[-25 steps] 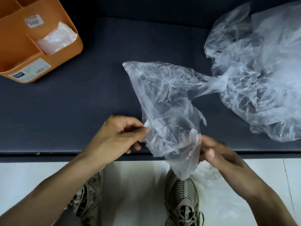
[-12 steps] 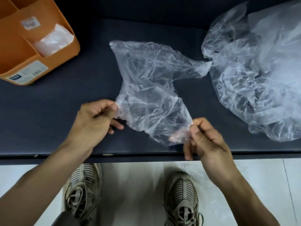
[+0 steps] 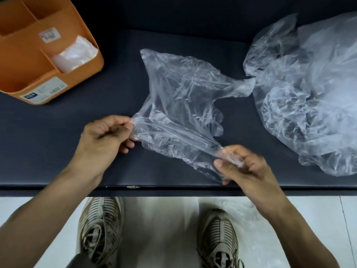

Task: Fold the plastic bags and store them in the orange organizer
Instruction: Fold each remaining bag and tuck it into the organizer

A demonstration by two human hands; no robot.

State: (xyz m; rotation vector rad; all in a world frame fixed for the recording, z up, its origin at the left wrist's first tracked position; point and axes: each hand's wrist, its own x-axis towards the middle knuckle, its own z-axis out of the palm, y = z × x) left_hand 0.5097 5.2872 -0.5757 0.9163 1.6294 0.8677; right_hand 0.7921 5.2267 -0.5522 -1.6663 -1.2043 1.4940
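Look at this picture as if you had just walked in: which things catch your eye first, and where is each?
First, the clear plastic bag stretched over the middle of the dark table, pinched at its near edge by the left hand and the right hand. Next, the crumpled heap of bags at far right. Last, the orange organizer at top left, with a folded bag in one compartment.

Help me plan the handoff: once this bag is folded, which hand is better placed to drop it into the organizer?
Probably the left hand: the orange organizer stands at the table's far left, on its side. The right hand would have to cross over.
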